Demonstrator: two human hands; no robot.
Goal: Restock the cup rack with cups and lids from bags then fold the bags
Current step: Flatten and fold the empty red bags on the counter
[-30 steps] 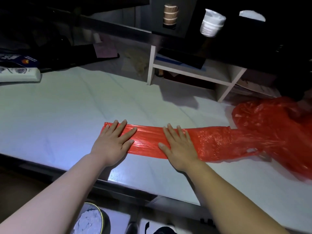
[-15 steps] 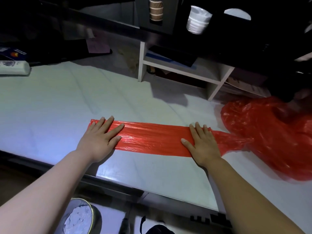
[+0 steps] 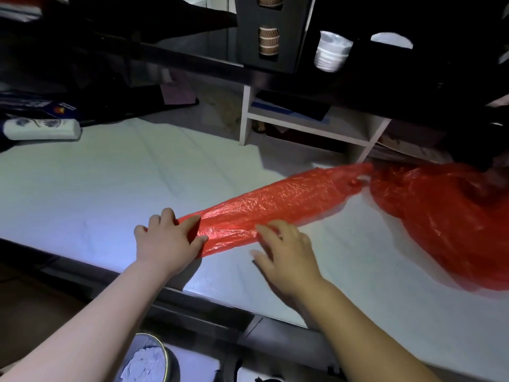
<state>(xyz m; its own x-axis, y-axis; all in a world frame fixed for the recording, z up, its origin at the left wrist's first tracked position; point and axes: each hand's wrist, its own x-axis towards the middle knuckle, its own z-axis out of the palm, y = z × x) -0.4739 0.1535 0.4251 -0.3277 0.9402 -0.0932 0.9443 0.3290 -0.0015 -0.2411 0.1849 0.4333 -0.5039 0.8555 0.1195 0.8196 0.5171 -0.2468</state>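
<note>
**Red bag flattened to a strip, ready for folding at centre frame**

The folded red bag [image 3: 275, 205] lies as a long strip across the white counter [image 3: 96, 188], slanting up toward a second, crumpled red bag [image 3: 440, 216] at the right. Our left hand [image 3: 168, 241] pinches the strip's lower-left end between thumb and fingers. Our right hand [image 3: 286, 252], blurred, has its fingers spread loose, the tips on the strip's near edge. The film looks feather-light, limp and slick, so we judge it will puff open unless pressed flat. It is best taken by the end corners while a flat palm pins the middle.
</note>
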